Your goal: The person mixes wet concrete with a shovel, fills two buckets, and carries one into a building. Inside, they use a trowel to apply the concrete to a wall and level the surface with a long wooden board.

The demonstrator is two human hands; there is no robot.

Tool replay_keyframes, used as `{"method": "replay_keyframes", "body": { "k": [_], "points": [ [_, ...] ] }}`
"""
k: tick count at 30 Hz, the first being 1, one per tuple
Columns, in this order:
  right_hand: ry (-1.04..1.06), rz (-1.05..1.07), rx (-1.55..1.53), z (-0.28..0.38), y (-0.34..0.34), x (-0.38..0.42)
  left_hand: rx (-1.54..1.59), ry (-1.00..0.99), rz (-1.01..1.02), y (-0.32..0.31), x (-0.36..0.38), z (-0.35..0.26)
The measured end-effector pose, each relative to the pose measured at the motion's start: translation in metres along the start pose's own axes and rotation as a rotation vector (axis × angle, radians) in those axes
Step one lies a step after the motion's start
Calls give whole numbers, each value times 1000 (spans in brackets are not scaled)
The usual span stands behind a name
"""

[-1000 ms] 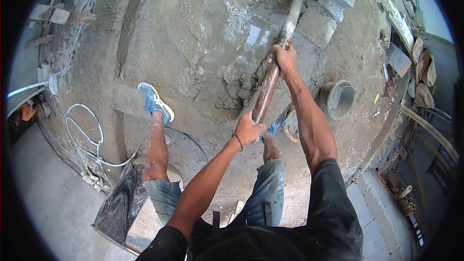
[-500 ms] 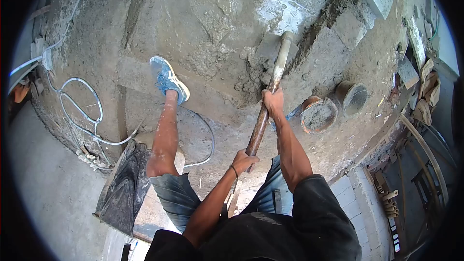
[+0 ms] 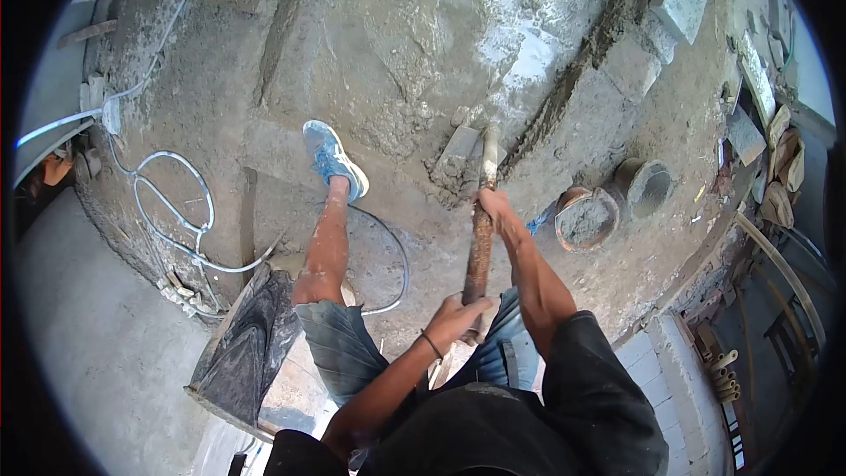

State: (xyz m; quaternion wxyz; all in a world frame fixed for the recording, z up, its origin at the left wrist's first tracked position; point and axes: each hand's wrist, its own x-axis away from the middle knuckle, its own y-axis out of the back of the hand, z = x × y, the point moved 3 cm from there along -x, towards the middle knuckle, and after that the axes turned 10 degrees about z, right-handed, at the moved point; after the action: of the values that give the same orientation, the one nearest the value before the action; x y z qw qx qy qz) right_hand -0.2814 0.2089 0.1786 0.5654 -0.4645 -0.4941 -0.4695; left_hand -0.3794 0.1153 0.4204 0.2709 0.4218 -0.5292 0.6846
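In the head view, a rough grey floor point(image 3: 432, 242), wet and smeared with mix, spread beneath the person, with a shiny puddle point(image 3: 533, 55) ahead and concrete blocks point(image 3: 679, 4) beyond it to the right. The long-handled tool stood between the legs, its handle point(image 3: 478, 260) running toward the body and its broad grey blade point(image 3: 457, 145) low against the lumpy mix point(image 3: 451, 178). The right hand point(image 3: 493, 203) was closed around the handle farther up, toward the blade; the left hand point(image 3: 456, 318) gripped it near the butt. A container of mix point(image 3: 586, 220) sat beside the right foot, next to a second container point(image 3: 648, 188). The step in hand seemed to be working the wet mix with the blade, probably drawing or scraping it. Any further stroke would have called for a firm two-handed hold, the blade angled into the mix and kept off the feet.
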Motion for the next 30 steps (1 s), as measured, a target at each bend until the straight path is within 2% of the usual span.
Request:
{"method": "replay_keyframes", "body": {
  "k": [2,4,5,6,9,11,12,14,15,16,17,18,19,20,21,22,23,24,26,28,29,30],
  "points": [
    [-103,285,-75,10,42,15,168,-43,276,-65,6,-17],
    [-184,407,-300,29,88,70,248,-20,501,-126,13,-20],
    [-144,421,-335,38,115,113,187,-2,650,-159,21,-16],
    [-82,417,-386,41,159,169,102,33,819,-202,26,-2],
    [-5,331,-522,36,217,275,-92,104,1086,-249,36,39],
    [251,166,-465,30,242,335,-253,126,1171,-269,45,54],
    [267,147,-482,17,250,349,-358,145,1193,-275,51,53],
    [521,-121,-480,-8,267,372,-526,333,1118,-251,31,99],
    [583,-224,-467,-19,272,371,-472,286,1043,-250,32,77],
    [656,-329,-460,-31,274,364,-482,278,913,-226,10,101],
    [752,-400,-485,-38,275,345,-738,113,742,-194,-21,133],
    [841,-474,-507,-47,275,325,-954,-7,458,-184,-33,122],
    [823,-578,-507,-47,275,302,-1206,-241,60,-170,-57,115],
    [825,-634,-526,-49,281,272,-1316,-412,-149,-154,-91,110],
    [830,-628,-540,-47,289,245,-1375,-450,-251,-134,-134,101],
    [882,-582,-597,-44,298,217,-1433,-528,-245,-121,-164,94],
    [880,-695,-585,-56,314,182,-1494,-632,-247,-113,-193,77],
    [901,-694,-577,-43,322,179,-1520,-668,-244,-109,-216,64],
    [895,-654,-779,-44,311,189,-1545,-638,-233,-102,-229,60],
    [904,-653,-774,-45,311,201,-1513,-908,-261,-111,-229,47],
    [935,-676,-789,-37,308,215,-1509,-848,-187,-109,-234,47],
    [967,-694,-803,-31,302,228,-1503,-857,-195,-111,-227,45]
  ]
}}
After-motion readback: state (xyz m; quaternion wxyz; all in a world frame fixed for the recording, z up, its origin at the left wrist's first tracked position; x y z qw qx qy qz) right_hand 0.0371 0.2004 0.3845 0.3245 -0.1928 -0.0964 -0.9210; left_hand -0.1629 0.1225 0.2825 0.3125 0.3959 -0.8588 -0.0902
